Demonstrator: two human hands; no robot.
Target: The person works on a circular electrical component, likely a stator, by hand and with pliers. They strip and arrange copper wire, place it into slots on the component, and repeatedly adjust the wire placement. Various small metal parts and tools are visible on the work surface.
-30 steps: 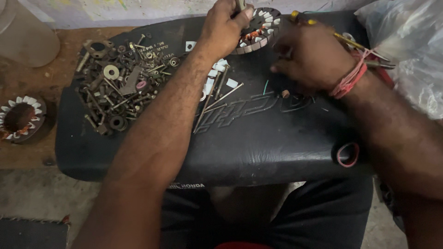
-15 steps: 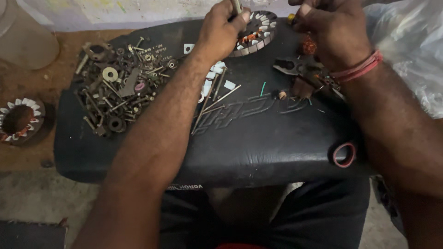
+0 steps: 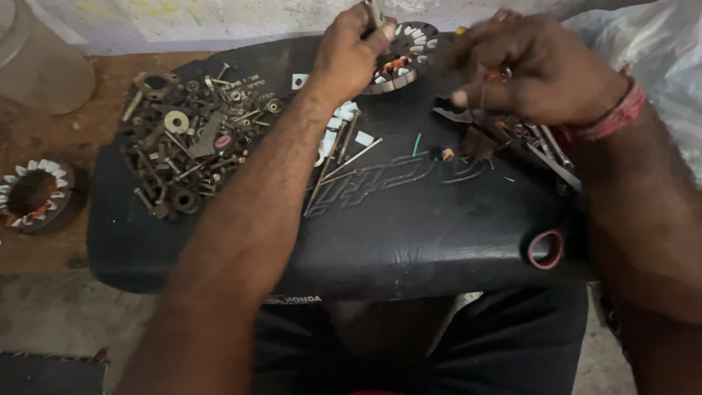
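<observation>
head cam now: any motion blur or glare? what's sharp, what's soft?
Head view: right hand smeared by motion blur, fingertips ghosted; left hand fairly sharp; the heap of bolts and washers reads crisp. Light is flat and dim, shadows soft; mild sheen on the black seat's front edge; plastic bag at top right bright, nearly washed out.

Blurred right hand (image 3: 545, 69), its pinched item too small to tell
</observation>
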